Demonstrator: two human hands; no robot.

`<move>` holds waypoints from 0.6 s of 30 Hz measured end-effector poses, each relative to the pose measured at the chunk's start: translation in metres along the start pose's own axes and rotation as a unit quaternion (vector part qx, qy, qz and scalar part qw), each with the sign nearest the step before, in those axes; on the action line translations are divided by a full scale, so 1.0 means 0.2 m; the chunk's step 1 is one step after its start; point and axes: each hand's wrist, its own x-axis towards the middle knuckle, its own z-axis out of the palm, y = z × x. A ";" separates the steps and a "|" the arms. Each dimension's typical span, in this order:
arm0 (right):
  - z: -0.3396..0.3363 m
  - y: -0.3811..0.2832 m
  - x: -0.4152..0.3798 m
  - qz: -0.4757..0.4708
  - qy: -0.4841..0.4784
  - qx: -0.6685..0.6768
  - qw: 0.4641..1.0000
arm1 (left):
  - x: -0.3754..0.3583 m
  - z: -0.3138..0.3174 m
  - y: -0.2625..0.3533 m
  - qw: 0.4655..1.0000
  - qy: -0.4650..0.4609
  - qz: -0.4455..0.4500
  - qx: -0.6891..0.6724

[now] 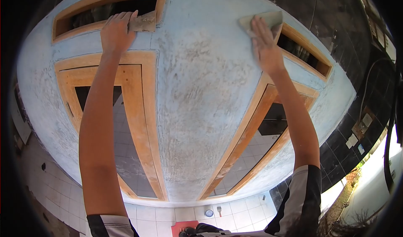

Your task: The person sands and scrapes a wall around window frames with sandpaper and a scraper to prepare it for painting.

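Observation:
My left hand (119, 32) is raised at the upper left, closed round a flat, stained scraper-like piece (143, 22) beside the wooden vent frame (161, 2). At the upper right my right hand (266, 48) lies with its fingers over a flat greyish sheet (275, 18), pressing it to the light blue wall (226, 31). Dark smudges and rough patches mark the wall between the two hands. The sheet touches the wall near the corner of the right vent frame (325, 71).
Wooden-framed windows (149, 81) (252, 132) stand below each hand. Far below, a blue round container (209, 213), a brush (219, 209) and a red stool (178, 226) are on the tiled floor (184, 214). Black tiles (336, 153) and a hanging cable (388, 153) are at the right.

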 end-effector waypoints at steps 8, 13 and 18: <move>0.05 -0.40 -0.07 0.043 0.011 0.048 0.998 | -0.01 0.00 0.02 1.000 0.020 0.003 0.005; -0.03 -0.12 -0.01 -0.002 -0.042 0.086 0.995 | -0.01 0.01 0.01 1.000 0.018 0.013 0.008; 0.10 0.10 0.15 0.171 0.090 0.009 0.981 | -0.02 -0.01 0.02 1.000 0.000 0.003 0.012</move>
